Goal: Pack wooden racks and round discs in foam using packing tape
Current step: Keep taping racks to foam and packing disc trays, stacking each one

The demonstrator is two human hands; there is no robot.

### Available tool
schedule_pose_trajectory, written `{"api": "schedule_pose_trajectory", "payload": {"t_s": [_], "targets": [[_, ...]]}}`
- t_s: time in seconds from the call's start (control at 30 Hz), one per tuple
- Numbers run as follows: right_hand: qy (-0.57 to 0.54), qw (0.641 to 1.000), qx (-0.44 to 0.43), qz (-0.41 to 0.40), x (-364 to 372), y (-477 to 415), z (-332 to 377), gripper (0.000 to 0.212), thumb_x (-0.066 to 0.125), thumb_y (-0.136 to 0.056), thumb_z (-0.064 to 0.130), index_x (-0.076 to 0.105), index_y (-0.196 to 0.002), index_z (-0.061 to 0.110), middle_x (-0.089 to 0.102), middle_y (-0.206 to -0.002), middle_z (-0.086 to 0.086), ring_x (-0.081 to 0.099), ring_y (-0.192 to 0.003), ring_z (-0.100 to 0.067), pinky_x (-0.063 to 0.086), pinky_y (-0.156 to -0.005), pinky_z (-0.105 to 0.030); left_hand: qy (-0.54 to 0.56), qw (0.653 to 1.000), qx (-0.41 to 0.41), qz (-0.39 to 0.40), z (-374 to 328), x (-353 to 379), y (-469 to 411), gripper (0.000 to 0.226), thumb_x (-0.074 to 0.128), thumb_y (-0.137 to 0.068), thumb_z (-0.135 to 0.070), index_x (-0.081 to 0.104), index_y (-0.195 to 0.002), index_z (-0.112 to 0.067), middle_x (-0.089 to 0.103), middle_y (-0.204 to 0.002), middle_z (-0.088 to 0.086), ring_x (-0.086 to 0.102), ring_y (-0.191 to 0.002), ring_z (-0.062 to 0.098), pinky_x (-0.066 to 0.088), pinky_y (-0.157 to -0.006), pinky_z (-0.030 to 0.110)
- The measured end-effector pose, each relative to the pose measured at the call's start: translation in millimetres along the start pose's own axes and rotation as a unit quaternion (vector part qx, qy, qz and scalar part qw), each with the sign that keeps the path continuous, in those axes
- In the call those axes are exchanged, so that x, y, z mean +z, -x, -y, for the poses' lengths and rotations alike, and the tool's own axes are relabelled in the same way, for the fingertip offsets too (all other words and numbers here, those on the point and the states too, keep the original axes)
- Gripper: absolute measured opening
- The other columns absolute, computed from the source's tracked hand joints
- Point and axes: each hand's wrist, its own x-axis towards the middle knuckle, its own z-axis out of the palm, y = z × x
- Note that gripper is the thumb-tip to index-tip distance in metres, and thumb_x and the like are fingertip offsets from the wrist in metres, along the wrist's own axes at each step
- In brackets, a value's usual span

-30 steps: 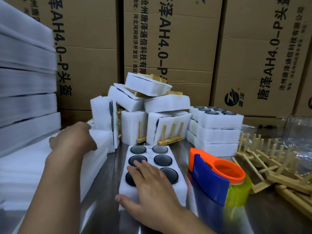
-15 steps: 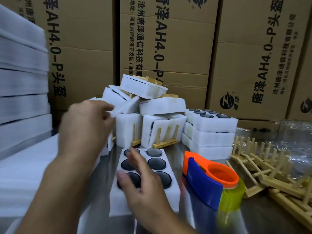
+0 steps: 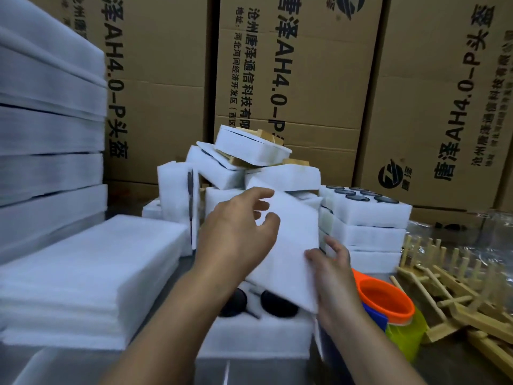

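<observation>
Tall cardboard boxes (image 3: pixel 291 79) with printed lettering wall off the back of my bench. On my left a high stack of white foam slabs (image 3: pixel 50 120) rises past the top of the view, and a lower pile of foam sheets (image 3: pixel 83 273) lies in front of it on the metal table (image 3: pixel 458 365). In the middle, against the boxes, packed foam bundles (image 3: pixel 249 168) lie in a loose heap, wood showing between some of them. Just right of the heap stand stacked foam trays (image 3: pixel 366 215), the top one showing dark discs. Loose wooden racks (image 3: pixel 449 287) sprawl along the right edge of the table.

Right in front of me lies the foam tray (image 3: pixel 258 337) I am packing. Above it I hold a single foam sheet (image 3: pixel 291 245), tilted and covering the tray's far part. An orange and blue tape dispenser (image 3: pixel 385 304) sits just right of the tray, partly behind my wrist.

My left hand (image 3: pixel 236 234) curls round the sheet's left edge. My right hand (image 3: pixel 333 276) pinches its lower right edge, thumb in front, fingers behind. Two round discs (image 3: pixel 279 302) show in the tray's pockets under the sheet.
</observation>
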Motion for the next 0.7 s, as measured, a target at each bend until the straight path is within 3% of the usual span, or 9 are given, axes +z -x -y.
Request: {"api": "schedule_pose_trajectory", "payload": {"t_s": [0.1, 0.17, 0.27, 0.33, 0.43, 0.47, 0.57, 0.63, 0.7], "targets": [[0.091, 0.995, 0.031, 0.003, -11, -10, 1, 0.022, 0.051, -0.090, 0.002, 0.061, -0.108, 0.012, 0.063, -0.088, -0.006, 0.058, -0.075, -0.021, 0.045, -0.063, -0.029, -0.111, 0.987, -0.081, 0.084, 25, 1, -14, 0.048, 0.055, -0.084, -0.040, 0.049, -0.131, -0.032, 0.058, -0.127, -0.009, 0.053, -0.117, 0.014, 0.043, -0.092, 0.029], [0.101, 0.993, 0.053, 0.017, -14, -13, 0, 0.018, 0.056, -0.089, 0.003, 0.064, -0.103, 0.010, 0.065, -0.084, -0.002, 0.060, -0.069, -0.017, 0.047, -0.054, -0.023, -0.185, 0.956, -0.144, 0.174, 45, 5, -22, 0.057, 0.052, -0.087, -0.048, 0.042, -0.136, -0.021, 0.052, -0.134, 0.000, 0.050, -0.119, 0.021, 0.040, -0.087, 0.029], [0.146, 0.987, 0.044, 0.047, -16, -13, -5, 0.024, 0.064, -0.084, 0.006, 0.065, -0.108, 0.012, 0.068, -0.095, -0.002, 0.065, -0.078, -0.016, 0.052, -0.059, -0.024, -0.164, 0.926, -0.220, 0.258, 72, 13, -28, 0.057, 0.048, -0.089, -0.055, 0.050, -0.128, -0.013, 0.057, -0.125, 0.004, 0.056, -0.108, 0.022, 0.046, -0.088, 0.029], [0.197, 0.977, 0.036, 0.070, -14, -10, -8, 0.034, 0.068, -0.082, 0.008, 0.063, -0.115, 0.013, 0.066, -0.106, -0.001, 0.066, -0.087, -0.015, 0.053, -0.064, -0.023, -0.126, 0.919, -0.268, 0.261, 82, 15, -28, 0.053, 0.046, -0.088, -0.059, 0.055, -0.109, -0.012, 0.062, -0.103, 0.002, 0.061, -0.094, 0.022, 0.052, -0.081, 0.032], [0.232, 0.968, 0.027, 0.092, -10, -6, -10, 0.041, 0.068, -0.081, 0.008, 0.061, -0.122, 0.015, 0.062, -0.101, 0.010, 0.063, -0.082, -0.004, 0.047, -0.053, -0.010, -0.115, 0.914, -0.301, 0.247, 90, 15, -26, 0.045, 0.047, -0.088, -0.057, 0.049, -0.094, -0.013, 0.055, -0.083, 0.000, 0.062, -0.084, 0.023, 0.054, -0.069, 0.030], [0.231, 0.967, 0.035, 0.101, -10, -5, -10, 0.045, 0.069, -0.081, 0.008, 0.060, -0.125, 0.014, 0.062, -0.104, 0.009, 0.063, -0.085, -0.003, 0.048, -0.056, -0.010, -0.117, 0.913, -0.301, 0.249, 93, 14, -26, 0.047, 0.047, -0.088, -0.056, 0.051, -0.100, -0.012, 0.057, -0.087, 0.000, 0.063, -0.087, 0.024, 0.053, -0.071, 0.030], [0.193, 0.968, 0.096, 0.126, -8, -3, -10, 0.058, 0.072, -0.079, 0.014, 0.052, -0.134, 0.015, 0.061, -0.117, 0.002, 0.062, -0.094, -0.008, 0.050, -0.068, -0.019, -0.125, 0.907, -0.308, 0.257, 95, 14, -26, 0.070, 0.040, -0.090, -0.061, 0.045, -0.132, -0.005, 0.056, -0.126, 0.010, 0.059, -0.106, 0.028, 0.050, -0.084, 0.032], [0.184, 0.967, 0.118, 0.131, -5, 1, -10, 0.065, 0.072, -0.078, 0.017, 0.047, -0.138, 0.017, 0.058, -0.120, 0.003, 0.060, -0.094, -0.006, 0.048, -0.066, -0.019, -0.126, 0.907, -0.311, 0.255, 92, 14, -25, 0.073, 0.033, -0.092, -0.061, 0.041, -0.136, -0.004, 0.054, -0.129, 0.012, 0.059, -0.097, 0.026, 0.049, -0.075, 0.030], [0.189, 0.963, 0.131, 0.140, -5, 2, -11, 0.070, 0.072, -0.078, 0.015, 0.043, -0.141, 0.018, 0.058, -0.122, 0.002, 0.061, -0.096, -0.009, 0.050, -0.069, -0.021, -0.151, 0.906, -0.299, 0.258, 92, 15, -27, 0.059, 0.033, -0.097, -0.049, 0.047, -0.130, -0.002, 0.056, -0.123, 0.013, 0.053, -0.083, 0.021, 0.041, -0.067, 0.028]]}}
